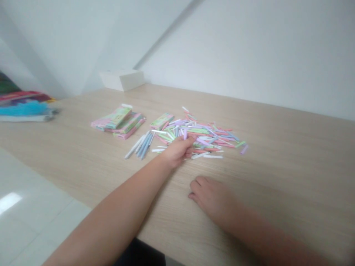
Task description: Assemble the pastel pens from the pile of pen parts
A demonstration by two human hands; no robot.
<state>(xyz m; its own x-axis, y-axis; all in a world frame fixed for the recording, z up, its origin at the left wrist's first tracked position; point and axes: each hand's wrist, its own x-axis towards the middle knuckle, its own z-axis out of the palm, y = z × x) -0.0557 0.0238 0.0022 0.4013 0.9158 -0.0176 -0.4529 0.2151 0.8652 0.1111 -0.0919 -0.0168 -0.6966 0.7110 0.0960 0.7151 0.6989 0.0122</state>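
Note:
My left hand (pixel 180 150) reaches into the near side of a loose pile of thin coloured pens (pixel 198 131). Its fingers are closed, and a short purple pen end (pixel 185 133) stands up at the thumb; the rest of that pen is hidden. Pink, green, purple, blue and white pens lie crosswise around the hand. Closer to me, my right hand (pixel 208 194) rests on the wooden table (pixel 277 166), fingers curled together, with nothing visible in them. Left of the pile, several white and blue-grey pens (pixel 141 144) lie side by side.
Pink-and-green flat boxes (pixel 119 122) are stacked to the left, and a single similar box (pixel 162 121) touches the pile's far left. A white box (pixel 123 79) stands by the wall. Blue and red items (pixel 24 107) lie at the far left edge.

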